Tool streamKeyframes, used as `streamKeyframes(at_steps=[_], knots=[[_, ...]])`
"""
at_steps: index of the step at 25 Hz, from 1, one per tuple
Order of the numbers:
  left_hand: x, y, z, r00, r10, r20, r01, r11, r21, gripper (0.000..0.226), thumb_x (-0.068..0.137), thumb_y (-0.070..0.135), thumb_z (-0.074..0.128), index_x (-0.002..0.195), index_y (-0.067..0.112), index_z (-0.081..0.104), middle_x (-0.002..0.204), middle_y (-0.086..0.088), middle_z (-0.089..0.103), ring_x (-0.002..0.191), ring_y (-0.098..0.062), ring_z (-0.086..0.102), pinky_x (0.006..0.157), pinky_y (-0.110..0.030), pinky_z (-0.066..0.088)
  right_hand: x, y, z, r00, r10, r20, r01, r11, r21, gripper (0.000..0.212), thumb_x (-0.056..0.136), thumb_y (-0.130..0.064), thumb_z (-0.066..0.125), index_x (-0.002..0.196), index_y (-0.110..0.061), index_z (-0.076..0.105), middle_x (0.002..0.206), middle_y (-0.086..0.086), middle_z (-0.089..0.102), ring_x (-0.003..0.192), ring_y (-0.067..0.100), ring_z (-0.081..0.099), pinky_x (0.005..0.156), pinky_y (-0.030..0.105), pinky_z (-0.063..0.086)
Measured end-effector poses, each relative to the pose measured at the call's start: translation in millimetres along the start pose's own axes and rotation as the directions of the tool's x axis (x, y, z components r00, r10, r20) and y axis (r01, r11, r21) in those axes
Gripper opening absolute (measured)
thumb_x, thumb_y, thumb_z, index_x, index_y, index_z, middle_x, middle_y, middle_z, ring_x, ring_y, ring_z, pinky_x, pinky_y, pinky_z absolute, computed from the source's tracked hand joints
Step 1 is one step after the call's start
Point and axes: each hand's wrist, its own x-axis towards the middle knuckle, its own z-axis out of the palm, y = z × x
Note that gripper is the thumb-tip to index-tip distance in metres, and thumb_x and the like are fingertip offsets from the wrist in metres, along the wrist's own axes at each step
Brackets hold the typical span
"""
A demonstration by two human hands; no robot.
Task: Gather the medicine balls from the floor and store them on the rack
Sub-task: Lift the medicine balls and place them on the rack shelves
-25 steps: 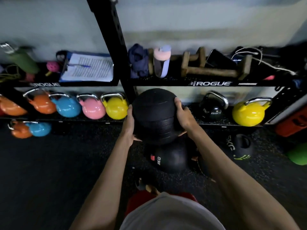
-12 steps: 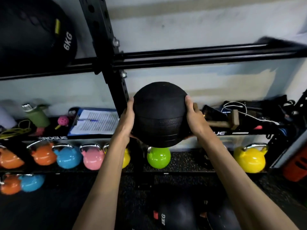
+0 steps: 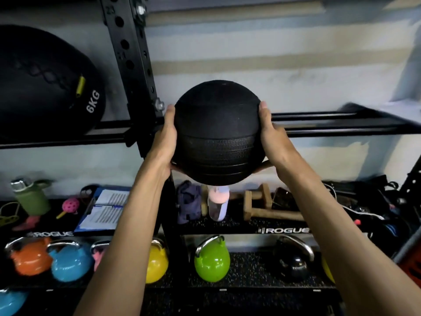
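head: step – lifting ball (image 3: pixel 216 133) to rack rails (image 3: pixel 330 124) | left hand (image 3: pixel 165 137) and right hand (image 3: pixel 271 137) clamped on its sides, ball in front of rails | next – probably raise over front rail, set down right of upright (image 3: pixel 129 65) | 6KG ball (image 3: pixel 45 83) racked left | kettlebells (image 3: pixel 211 263) below, wall behind

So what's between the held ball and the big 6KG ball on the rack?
Head view: the rack's black upright post, beside the left hand gripping the black ball.
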Motion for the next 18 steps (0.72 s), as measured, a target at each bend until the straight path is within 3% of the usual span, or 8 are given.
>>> streamKeyframes(at_steps=[2,5,7,13,18], knots=[[17,18,1,0.999,0.050,-0.009,-0.049,0.999,0.013,0.073,0.090,0.079,0.028,0.143,0.034,0.050,0.136,-0.002,0.058,0.116,-0.026,0.056,0.101,-0.054,0.047,19,-20,3,0.999,-0.037,0.007,0.037,0.999,0.024,0.091,0.089,-0.082,0.021,0.144,-0.015,0.048,0.127,-0.001,0.058,0.080,0.009,0.058,0.053,0.030,0.055],[47,43,3,0.996,0.087,0.001,-0.087,0.996,0.012,0.076,0.090,0.080,0.025,0.145,0.033,0.048,0.139,-0.004,0.057,0.117,-0.026,0.056,0.097,-0.050,0.048,53,-38,13,0.997,-0.075,-0.019,0.076,0.996,0.043,0.114,0.064,-0.097,0.020,0.141,-0.019,0.051,0.130,0.001,0.062,0.109,0.026,0.064,0.087,0.050,0.057],[64,54,3,0.995,0.101,0.007,-0.101,0.995,-0.016,0.076,0.091,0.079,0.022,0.144,0.032,0.050,0.137,-0.003,0.058,0.110,-0.023,0.057,0.096,-0.048,0.049,78,-44,23,0.993,-0.111,-0.027,0.113,0.990,0.080,0.114,0.060,-0.098,0.022,0.139,-0.022,0.053,0.132,-0.001,0.062,0.121,0.023,0.058,0.105,0.047,0.047],[122,69,-10,0.994,0.102,-0.047,-0.103,0.994,-0.025,0.081,0.092,0.078,0.025,0.149,0.024,0.044,0.146,-0.008,0.053,0.127,-0.028,0.053,0.106,-0.048,0.045,131,-48,63,0.975,-0.223,-0.012,0.219,0.944,0.246,0.076,0.094,-0.072,0.032,0.147,-0.018,0.041,0.138,-0.005,0.053,0.128,0.014,0.051,0.114,0.043,0.038],[154,68,-29,0.987,0.124,-0.105,-0.127,0.992,-0.016,0.094,0.082,0.082,0.031,0.155,0.024,0.031,0.150,-0.008,0.047,0.133,-0.030,0.048,0.109,-0.056,0.041,158,-37,105,0.957,-0.290,-0.027,0.282,0.901,0.329,0.084,0.086,-0.070,0.039,0.155,-0.023,0.029,0.153,-0.007,0.043,0.141,0.011,0.040,0.120,0.042,0.030]])
